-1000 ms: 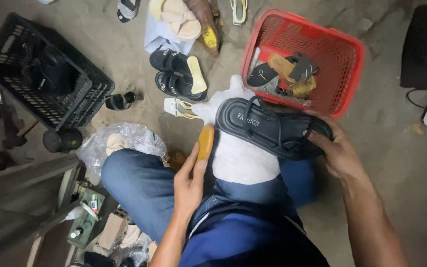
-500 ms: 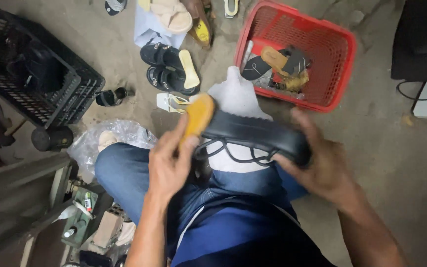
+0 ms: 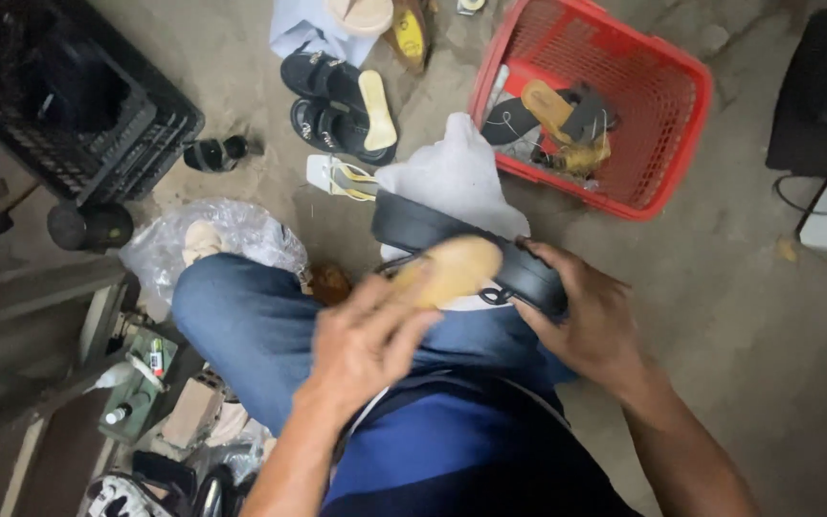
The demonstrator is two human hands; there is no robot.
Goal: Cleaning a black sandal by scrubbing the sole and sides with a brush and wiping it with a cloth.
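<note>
Sandal work fills the middle of the scene: a black sandal (image 3: 461, 244) lies across the person's lap, over a white cloth (image 3: 452, 177) draped on the knee. The right hand (image 3: 591, 321) grips the sandal's right end, fingers (image 3: 552, 258) curled around the edge and closed on it. The left hand (image 3: 366, 340) holds a tan brush-like block (image 3: 452, 268) pressed against the sandal's near side, fingers wrapped narrowly about the block; the motion blur makes its exact shape hard to tell.

To my eye, the rubbing goes best if the right hand keeps the sandal braced firmly against the knee so it does not twist, and the block stays flat on the edge, with even pressure along the whole length instead of one spot.

Far and to the right on the floor sits a red basket (image 3: 667, 124) with loose sandal parts. Far left is a black crate (image 3: 126, 124), and a pair of black sandals (image 3: 332, 105) lies between them.
</note>
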